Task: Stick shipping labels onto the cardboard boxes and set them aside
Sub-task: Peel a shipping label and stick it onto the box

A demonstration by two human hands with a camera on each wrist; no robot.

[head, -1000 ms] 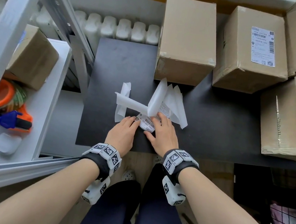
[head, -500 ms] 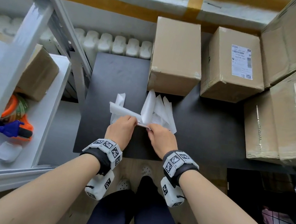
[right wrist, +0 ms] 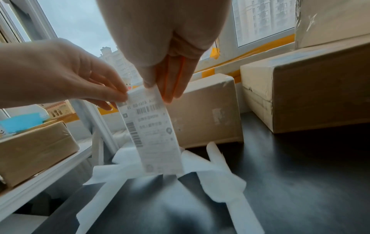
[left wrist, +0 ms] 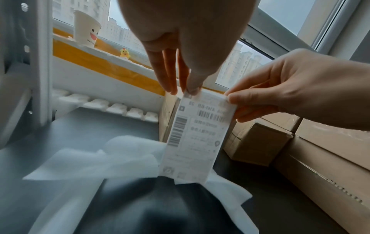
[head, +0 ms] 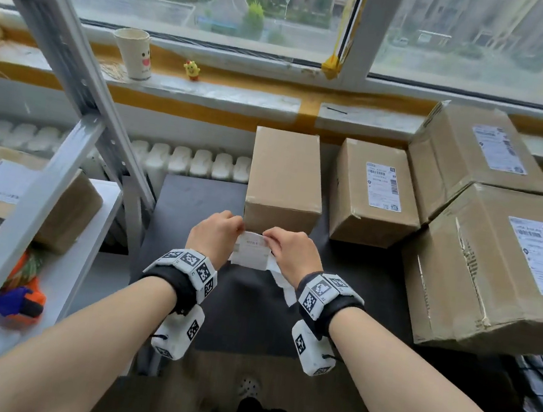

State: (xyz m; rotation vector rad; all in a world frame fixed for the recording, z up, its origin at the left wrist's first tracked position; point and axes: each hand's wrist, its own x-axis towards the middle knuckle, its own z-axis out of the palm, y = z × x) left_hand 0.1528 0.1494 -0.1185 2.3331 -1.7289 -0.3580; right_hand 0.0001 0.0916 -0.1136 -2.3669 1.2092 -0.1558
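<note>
A white shipping label hangs printed side away from me, above the black table. My left hand pinches its top left corner. My right hand pinches the top right corner. Just behind the label stands a plain cardboard box with no label on its top. Loose white backing strips lie on the table under the label.
Three labelled boxes crowd the right side. A grey metal shelf at left holds another box and an orange and blue tool. A paper cup stands on the windowsill.
Both hands lifted the label off the pile of backing strips and raised it toward the plain box. The head view tipped up to the window.
</note>
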